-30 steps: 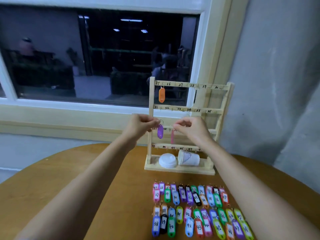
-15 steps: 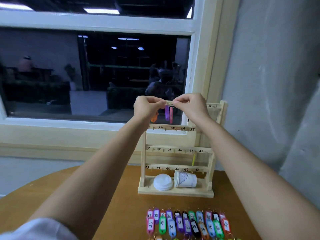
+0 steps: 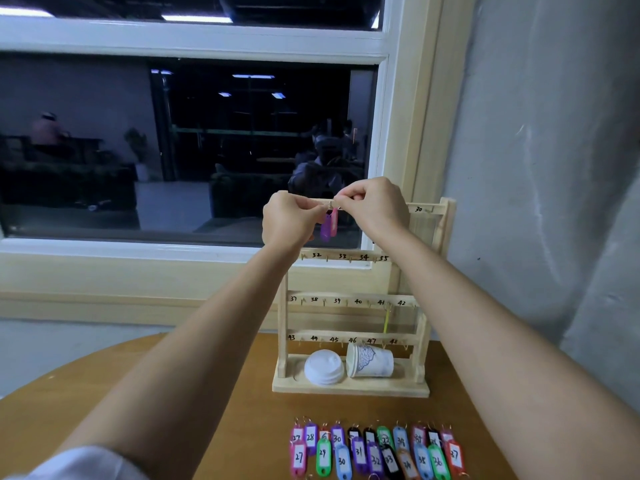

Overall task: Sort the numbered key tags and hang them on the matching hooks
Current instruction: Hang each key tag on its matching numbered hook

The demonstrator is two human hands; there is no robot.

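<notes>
Both hands are raised to the top rail of the wooden rack [image 3: 420, 344], fingertips almost meeting. The left hand [image 3: 287, 220] has its fingers curled and pinches the top of a purple tag [image 3: 325, 230]. The right hand [image 3: 375, 206] is curled the same way and pinches the top of a pink tag [image 3: 334, 221]. The two tags hang side by side, touching or nearly so, just under the rail between the hands. Their rings are too small to show whether either sits on a hook.

On the rack, the top rail shows the number 30 at its right end, and the lower rails read 32 to 35, 37 to 42 and 43 upward. A yellow tag [image 3: 387, 322] hangs near hook 41. On the rack's base a white lid [image 3: 323, 367] lies beside a paper cup [image 3: 370, 362] tipped on its side.

The rack stands on a round brown desk [image 3: 225, 410]. In front of it, at the lower edge of the view, the loose tags [image 3: 375, 452] lie in two overlapping rows with their numbers facing up, among them 27, 28, 30, 31 and 36. Behind is a dark window [image 3: 173, 150] and at the right a grey wall [image 3: 554, 168].
</notes>
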